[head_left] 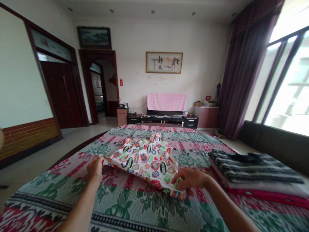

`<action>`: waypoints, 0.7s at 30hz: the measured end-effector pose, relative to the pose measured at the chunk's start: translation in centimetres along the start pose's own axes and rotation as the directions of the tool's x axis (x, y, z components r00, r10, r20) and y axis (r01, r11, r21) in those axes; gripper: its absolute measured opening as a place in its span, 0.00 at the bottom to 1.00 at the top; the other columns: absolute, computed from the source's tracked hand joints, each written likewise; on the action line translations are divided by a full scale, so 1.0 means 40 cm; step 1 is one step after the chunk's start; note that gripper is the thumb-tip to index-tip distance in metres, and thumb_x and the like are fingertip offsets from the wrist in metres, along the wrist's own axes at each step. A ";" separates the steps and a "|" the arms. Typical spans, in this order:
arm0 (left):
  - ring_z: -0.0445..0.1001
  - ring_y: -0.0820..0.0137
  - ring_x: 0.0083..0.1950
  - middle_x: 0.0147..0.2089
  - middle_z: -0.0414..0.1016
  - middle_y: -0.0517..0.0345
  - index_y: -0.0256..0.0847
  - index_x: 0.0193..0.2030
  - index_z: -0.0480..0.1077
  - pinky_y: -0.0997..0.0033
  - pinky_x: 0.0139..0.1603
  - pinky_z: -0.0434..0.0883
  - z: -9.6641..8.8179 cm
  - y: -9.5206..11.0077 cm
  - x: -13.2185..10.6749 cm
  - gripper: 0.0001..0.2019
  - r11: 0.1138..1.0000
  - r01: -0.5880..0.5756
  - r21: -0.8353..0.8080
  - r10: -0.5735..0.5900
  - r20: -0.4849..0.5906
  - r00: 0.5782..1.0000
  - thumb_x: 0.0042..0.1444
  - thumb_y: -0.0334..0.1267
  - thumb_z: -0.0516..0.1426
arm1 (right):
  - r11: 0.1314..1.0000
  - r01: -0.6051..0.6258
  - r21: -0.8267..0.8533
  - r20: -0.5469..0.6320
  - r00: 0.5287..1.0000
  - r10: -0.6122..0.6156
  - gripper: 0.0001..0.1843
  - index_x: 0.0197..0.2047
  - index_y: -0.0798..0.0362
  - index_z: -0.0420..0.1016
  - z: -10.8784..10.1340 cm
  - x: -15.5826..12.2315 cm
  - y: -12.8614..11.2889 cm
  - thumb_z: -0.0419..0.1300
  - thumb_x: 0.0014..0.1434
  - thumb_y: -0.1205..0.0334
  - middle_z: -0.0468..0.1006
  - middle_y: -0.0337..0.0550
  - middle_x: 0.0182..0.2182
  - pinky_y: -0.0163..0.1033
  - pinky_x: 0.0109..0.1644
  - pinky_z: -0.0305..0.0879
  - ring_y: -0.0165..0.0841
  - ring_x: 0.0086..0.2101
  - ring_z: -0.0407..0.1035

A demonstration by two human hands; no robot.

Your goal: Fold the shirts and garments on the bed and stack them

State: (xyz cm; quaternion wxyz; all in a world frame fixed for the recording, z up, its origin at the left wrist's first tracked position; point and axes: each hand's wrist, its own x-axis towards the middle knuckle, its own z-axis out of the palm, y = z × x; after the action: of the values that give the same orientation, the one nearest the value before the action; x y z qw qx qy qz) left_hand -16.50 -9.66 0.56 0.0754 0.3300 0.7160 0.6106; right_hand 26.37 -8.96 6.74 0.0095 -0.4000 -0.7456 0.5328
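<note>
A white garment with colourful cartoon prints (147,158) is spread over the flowered bedspread (116,206); I cannot tell its exact kind. At its left corner my left hand (95,169) is closed, pinching the fabric, and the near edge is slightly raised there. My right hand (189,181) curls over the near right corner, its fingers closed on the cloth. The garment's far end is bunched up on the bedspread.
On the right lies a stack of folded clothes, a black-and-white striped knit (253,166) on top. Across the room, a pink cloth (166,102) hangs over something on a black TV cabinet (190,122). Purple curtains (243,74) hang beside a bright window.
</note>
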 end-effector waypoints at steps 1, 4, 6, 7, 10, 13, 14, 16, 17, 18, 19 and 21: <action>0.63 0.71 0.26 0.20 0.63 0.63 0.40 0.23 0.65 0.73 0.25 0.62 -0.007 0.005 -0.004 0.11 1.000 0.014 -0.002 -0.014 0.029 0.999 0.44 0.45 0.50 | 1.000 -0.004 -0.002 0.000 1.000 0.004 0.19 0.44 0.54 0.76 0.001 0.002 0.000 0.60 0.47 0.63 0.72 0.31 0.18 0.24 0.19 0.57 0.21 0.15 0.62; 0.63 0.70 0.28 0.20 0.64 0.63 0.41 0.21 0.66 0.74 0.27 0.62 -0.020 0.020 -0.015 0.08 1.000 0.007 0.027 -0.011 0.157 0.988 0.42 0.43 0.52 | 0.999 -0.043 -0.011 -0.025 0.999 0.043 0.18 0.41 0.53 0.78 0.001 -0.005 -0.001 0.60 0.44 0.65 0.72 0.31 0.18 0.25 0.20 0.59 0.21 0.15 0.63; 0.65 0.69 0.29 0.21 0.66 0.63 0.42 0.22 0.67 0.74 0.29 0.63 -0.023 0.023 -0.014 0.09 1.000 -0.011 0.025 0.005 0.207 0.978 0.42 0.44 0.52 | 0.997 -0.066 -0.040 -0.015 0.998 0.066 0.15 0.38 0.53 0.79 0.003 -0.019 -0.008 0.62 0.43 0.64 0.73 0.31 0.18 0.25 0.20 0.59 0.21 0.16 0.63; 0.67 0.68 0.30 0.21 0.67 0.63 0.42 0.23 0.68 0.73 0.29 0.64 -0.024 0.022 -0.010 0.10 1.000 -0.001 0.019 -0.003 0.227 0.974 0.43 0.45 0.52 | 0.996 -0.071 -0.056 0.003 0.997 0.071 0.14 0.36 0.52 0.79 0.006 -0.027 -0.014 0.63 0.43 0.63 0.73 0.31 0.18 0.25 0.20 0.59 0.21 0.16 0.63; 0.69 0.65 0.28 0.19 0.69 0.61 0.42 0.27 0.72 0.70 0.27 0.64 -0.024 0.008 0.007 0.16 0.994 0.062 0.091 -0.086 0.281 0.956 0.47 0.51 0.51 | 0.996 -0.055 -0.071 0.088 0.994 0.061 0.13 0.33 0.53 0.79 0.016 -0.043 -0.035 0.65 0.43 0.57 0.74 0.32 0.20 0.25 0.21 0.59 0.21 0.16 0.63; 0.70 0.64 0.25 0.17 0.69 0.60 0.43 0.31 0.74 0.69 0.27 0.63 -0.027 0.000 0.020 0.18 0.970 0.015 0.244 -0.091 0.301 0.949 0.48 0.53 0.50 | 0.999 -0.007 -0.053 0.118 0.993 0.013 0.20 0.32 0.56 0.78 0.014 -0.035 -0.037 0.61 0.48 0.46 0.75 0.36 0.22 0.27 0.23 0.60 0.22 0.18 0.64; 0.70 0.64 0.26 0.17 0.70 0.59 0.43 0.31 0.74 0.69 0.28 0.63 -0.028 0.002 0.021 0.18 0.960 -0.016 0.279 -0.073 0.305 0.949 0.48 0.53 0.50 | 0.999 0.011 -0.047 0.069 0.998 -0.008 0.23 0.32 0.57 0.78 0.010 -0.025 -0.029 0.58 0.51 0.43 0.75 0.37 0.22 0.28 0.24 0.61 0.23 0.18 0.64; 0.72 0.63 0.29 0.20 0.73 0.58 0.43 0.32 0.74 0.70 0.29 0.63 -0.034 0.011 0.021 0.17 0.935 -0.074 0.347 -0.036 0.299 0.954 0.49 0.52 0.50 | 0.997 0.013 -0.076 -0.171 0.985 -0.026 0.26 0.32 0.58 0.76 -0.002 0.003 0.000 0.50 0.57 0.42 0.75 0.39 0.21 0.30 0.25 0.60 0.25 0.19 0.64; 0.73 0.62 0.31 0.22 0.74 0.57 0.43 0.32 0.74 0.69 0.30 0.63 -0.037 0.018 0.020 0.18 0.914 -0.102 0.394 -0.014 0.282 0.959 0.50 0.52 0.49 | 0.993 -0.024 -0.119 -0.343 0.939 -0.019 0.26 0.32 0.58 0.76 -0.009 0.020 0.021 0.48 0.59 0.44 0.75 0.40 0.22 0.30 0.26 0.60 0.26 0.20 0.65; 0.73 0.61 0.33 0.25 0.76 0.55 0.43 0.32 0.74 0.69 0.30 0.63 -0.040 0.024 0.019 0.18 0.884 -0.133 0.448 0.012 0.262 0.965 0.51 0.51 0.49 | 0.979 -0.094 -0.182 -0.511 0.859 -0.013 0.24 0.30 0.58 0.75 -0.016 0.037 0.042 0.47 0.60 0.48 0.75 0.41 0.22 0.31 0.27 0.59 0.27 0.21 0.66; 0.74 0.59 0.35 0.28 0.77 0.53 0.43 0.32 0.74 0.68 0.31 0.63 -0.043 0.031 0.018 0.18 0.849 -0.161 0.503 0.039 0.245 0.969 0.51 0.51 0.48 | 0.949 -0.190 -0.252 -0.649 0.760 -0.021 0.21 0.29 0.57 0.75 -0.022 0.054 0.064 0.48 0.59 0.52 0.75 0.42 0.23 0.31 0.28 0.58 0.28 0.23 0.67; 0.74 0.58 0.38 0.35 0.79 0.51 0.43 0.34 0.75 0.68 0.32 0.63 -0.047 0.038 0.017 0.18 0.784 -0.199 0.588 0.074 0.231 0.970 0.52 0.48 0.47 | 0.874 -0.318 -0.367 -0.772 0.628 -0.095 0.16 0.27 0.55 0.75 -0.030 0.082 0.099 0.50 0.57 0.58 0.76 0.43 0.25 0.32 0.31 0.56 0.31 0.28 0.69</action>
State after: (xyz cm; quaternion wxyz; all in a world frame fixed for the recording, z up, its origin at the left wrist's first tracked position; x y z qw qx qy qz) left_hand -17.41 -10.78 2.62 -0.0091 0.4461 0.8369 0.3170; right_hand 26.98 -5.57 2.74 0.1948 -0.6249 -0.7476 0.1124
